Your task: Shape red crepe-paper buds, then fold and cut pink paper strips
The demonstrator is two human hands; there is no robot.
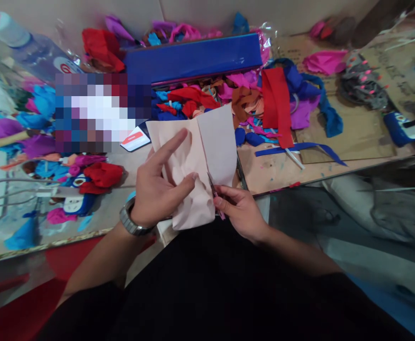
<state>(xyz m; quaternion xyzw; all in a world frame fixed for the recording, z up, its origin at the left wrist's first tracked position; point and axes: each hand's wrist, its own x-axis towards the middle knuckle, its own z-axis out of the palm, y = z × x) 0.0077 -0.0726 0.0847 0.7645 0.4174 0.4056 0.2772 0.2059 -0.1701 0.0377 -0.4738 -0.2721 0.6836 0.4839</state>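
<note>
My left hand (157, 189), with a metal watch on its wrist, pinches a folded sheet of pale pink crepe paper (200, 156) from the left, forefinger stretched over it. My right hand (241, 210) grips small pink-handled scissors (215, 195) whose blades cut up into the sheet's lower middle. The paper is held just above the near edge of the worktable (278, 170), over my lap.
Scraps of red, blue, purple and pink crepe paper (275, 104) litter the table. A long blue box (193, 59) lies behind them. A plastic bottle (26, 45) lies at far left. Cardboard sheet (356, 132) at right. A dark tool (241, 175) lies beside the paper.
</note>
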